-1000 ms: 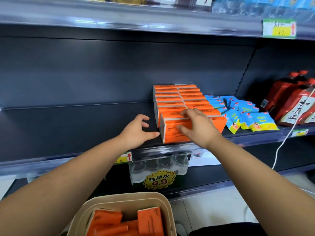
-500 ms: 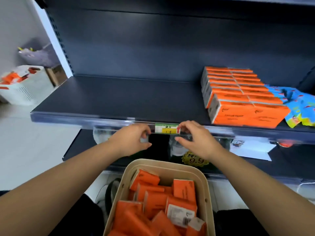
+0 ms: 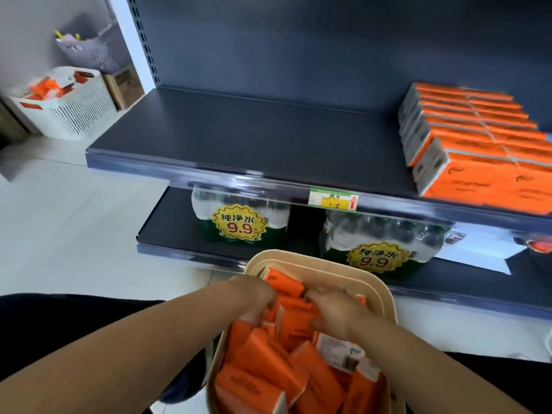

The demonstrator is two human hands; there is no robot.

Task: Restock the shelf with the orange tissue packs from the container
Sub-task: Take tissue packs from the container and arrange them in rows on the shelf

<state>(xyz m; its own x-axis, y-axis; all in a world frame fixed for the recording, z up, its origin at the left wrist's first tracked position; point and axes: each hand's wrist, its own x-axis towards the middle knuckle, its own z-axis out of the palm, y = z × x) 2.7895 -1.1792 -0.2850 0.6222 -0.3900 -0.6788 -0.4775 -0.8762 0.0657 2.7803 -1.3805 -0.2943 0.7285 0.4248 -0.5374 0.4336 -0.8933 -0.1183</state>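
A beige container (image 3: 386, 291) sits low in front of me, filled with several loose orange tissue packs (image 3: 268, 363). Both hands are inside it at its far end. My left hand (image 3: 254, 297) curls its fingers down around a pack. My right hand (image 3: 334, 307) curls over the packs beside it, and a small cluster of packs lies between the two hands. On the dark shelf (image 3: 254, 138), at the right, stands a neat block of orange packs (image 3: 478, 144) in two rows. The rest of that shelf is bare.
A price tag (image 3: 333, 199) is clipped to the shelf's front rail. Below it, shrink-wrapped water bottle packs (image 3: 239, 222) with 9.9 stickers stand on the lower shelf. A white slatted basket (image 3: 68, 106) holding orange items sits on the floor at far left.
Both hands have come off the packs on the shelf, passed the front rail and dropped into the container. The view has swung down and to the left.
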